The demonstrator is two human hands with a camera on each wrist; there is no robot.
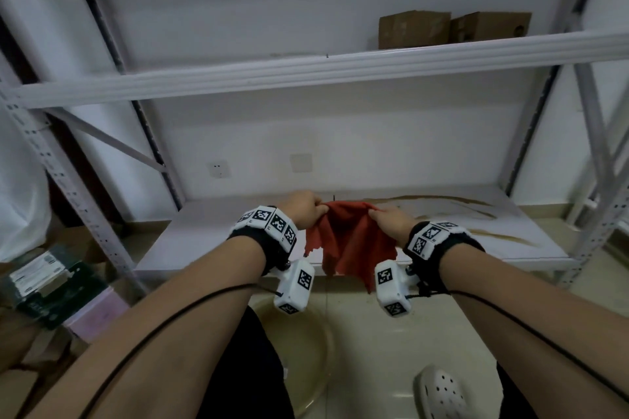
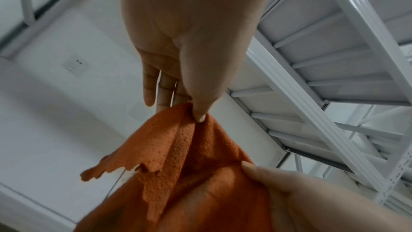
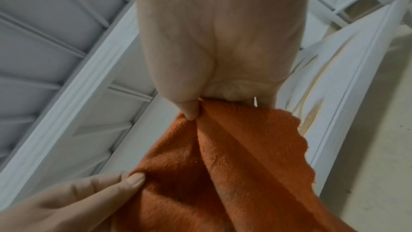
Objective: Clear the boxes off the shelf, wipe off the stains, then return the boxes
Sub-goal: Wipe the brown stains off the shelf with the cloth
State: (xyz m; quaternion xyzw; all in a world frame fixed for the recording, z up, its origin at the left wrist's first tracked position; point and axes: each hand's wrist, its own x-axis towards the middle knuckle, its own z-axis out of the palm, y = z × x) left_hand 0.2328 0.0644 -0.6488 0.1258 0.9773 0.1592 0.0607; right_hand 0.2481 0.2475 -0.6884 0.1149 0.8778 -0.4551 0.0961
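No words, brand names or numbers can be read anywhere. The white wrist units (image 1: 269, 223) carry black-and-white square marker codes, patterns rather than text. The green package (image 1: 51, 282) on the floor left of the shelf's (image 1: 238, 224) front left corner bears a white label with print too small and blurred to make out. The 2 cardboard boxes (image 1: 452, 29) on the upper shelf show no legible marking.
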